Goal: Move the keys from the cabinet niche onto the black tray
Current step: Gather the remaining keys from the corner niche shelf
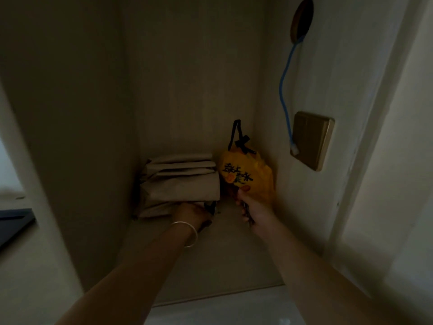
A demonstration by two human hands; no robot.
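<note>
Both of my hands are deep inside the dim cabinet niche. My right hand is closed in a fist, and dark metal keys hang out of it, just in front of a yellow bag. My left hand, with a silver bangle on the wrist, rests on the niche floor at the foot of the folded paper bags. It touches a small dark object; its fingers are hidden, so its grip is unclear. A corner of the black tray shows at the far left, outside the niche.
A stack of folded brown paper bags fills the back left of the niche. The yellow printed bag with black handles leans in the back right corner. On the right wall are a gold switch plate and a blue cord.
</note>
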